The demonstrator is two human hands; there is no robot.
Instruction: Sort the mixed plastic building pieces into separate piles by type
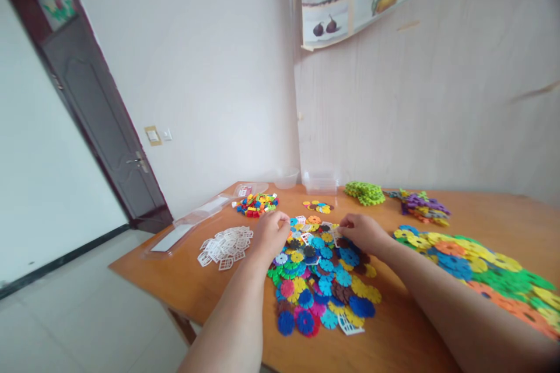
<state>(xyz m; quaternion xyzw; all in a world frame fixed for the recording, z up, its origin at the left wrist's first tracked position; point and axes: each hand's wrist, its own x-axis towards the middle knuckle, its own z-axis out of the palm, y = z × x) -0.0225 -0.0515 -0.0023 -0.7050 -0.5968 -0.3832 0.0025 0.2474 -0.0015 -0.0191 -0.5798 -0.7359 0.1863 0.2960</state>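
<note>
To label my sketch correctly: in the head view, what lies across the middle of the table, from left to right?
Clear tray → white grid pieces → left hand → right hand → disc sheet.

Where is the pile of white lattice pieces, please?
The white lattice pieces lie on the table's left side in the head view, just left of the left hand, near the small coloured bricks.

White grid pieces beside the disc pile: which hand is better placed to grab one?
Probably left: left hand lies next to the white grid pieces; right hand is across the disc pile.
</note>
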